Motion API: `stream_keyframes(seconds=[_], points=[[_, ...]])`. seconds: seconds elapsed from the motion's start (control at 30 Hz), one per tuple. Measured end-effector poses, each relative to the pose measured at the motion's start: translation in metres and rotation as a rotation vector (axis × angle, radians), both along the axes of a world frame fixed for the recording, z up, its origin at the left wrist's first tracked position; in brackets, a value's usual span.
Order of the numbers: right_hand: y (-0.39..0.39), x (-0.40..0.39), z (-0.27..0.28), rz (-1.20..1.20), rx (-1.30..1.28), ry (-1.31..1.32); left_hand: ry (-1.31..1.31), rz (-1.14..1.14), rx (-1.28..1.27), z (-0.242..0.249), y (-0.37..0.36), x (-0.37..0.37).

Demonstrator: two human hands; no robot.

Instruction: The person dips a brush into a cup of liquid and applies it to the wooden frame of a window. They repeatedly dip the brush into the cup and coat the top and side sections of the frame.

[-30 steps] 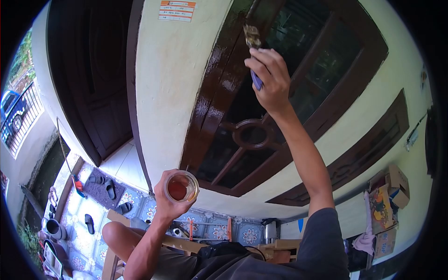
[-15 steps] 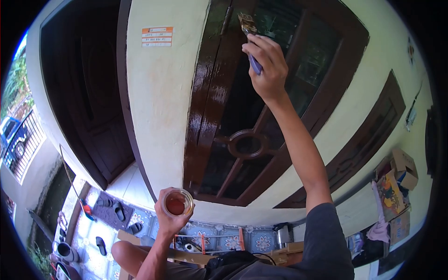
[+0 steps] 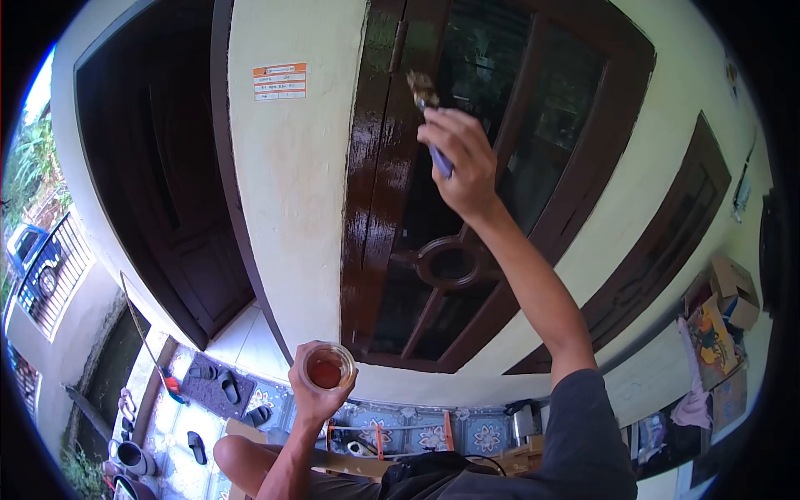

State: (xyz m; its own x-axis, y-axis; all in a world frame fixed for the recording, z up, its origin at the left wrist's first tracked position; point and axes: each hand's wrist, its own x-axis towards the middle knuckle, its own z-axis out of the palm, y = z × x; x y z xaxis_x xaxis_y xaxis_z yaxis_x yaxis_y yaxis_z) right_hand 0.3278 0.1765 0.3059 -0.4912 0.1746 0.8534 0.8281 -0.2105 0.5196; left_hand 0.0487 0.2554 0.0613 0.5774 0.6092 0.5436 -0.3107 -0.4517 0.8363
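Note:
My right hand (image 3: 468, 162) is closed round the purple handle of a paintbrush (image 3: 422, 90), raised in front of a dark brown window frame (image 3: 367, 217) with glass panes. The brush's bristles, stained brown, point up and overlap the frame's upright just below a hinge (image 3: 399, 46). Wet-looking gloss covers the upright's middle; higher up it looks duller. Lower down, my left hand (image 3: 315, 402) grips a clear round container (image 3: 327, 367) with reddish-brown liquid in the bottom, its open mouth facing up at me.
Left of the cream wall (image 3: 283, 183), with its orange-and-white sticker (image 3: 280, 82), is a dark door (image 3: 158, 167). Sandals (image 3: 229, 387) lie on a mat and tiles below. An orange-and-silver frame (image 3: 379, 437) lies near my legs. Cardboard boxes (image 3: 733, 292) are stacked at right.
My right hand and the brush have moved down and slightly left along the frame. The left hand still holds the container. The whole view has shifted a little.

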Motion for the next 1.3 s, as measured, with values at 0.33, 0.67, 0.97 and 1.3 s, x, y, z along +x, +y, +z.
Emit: stream_keyframes(seconds=[0.33,0.67,0.97,1.3], points=[[0.004,0.008,-0.015,-0.003,-0.017,0.101,-0.006,0.014,0.065,-0.004,0.003,0.004],[-0.019,-0.006,-0.002,0.585,0.235,0.671,0.022,0.017,0.017,-0.011,0.004,0.008],[-0.007,0.038,0.057,0.942,0.490,0.721,0.041,0.071,0.040,-0.017,0.011,0.005],[-0.001,0.050,0.064,0.635,0.515,0.523,-0.013,0.178,0.078,-0.014,0.009,0.003]])
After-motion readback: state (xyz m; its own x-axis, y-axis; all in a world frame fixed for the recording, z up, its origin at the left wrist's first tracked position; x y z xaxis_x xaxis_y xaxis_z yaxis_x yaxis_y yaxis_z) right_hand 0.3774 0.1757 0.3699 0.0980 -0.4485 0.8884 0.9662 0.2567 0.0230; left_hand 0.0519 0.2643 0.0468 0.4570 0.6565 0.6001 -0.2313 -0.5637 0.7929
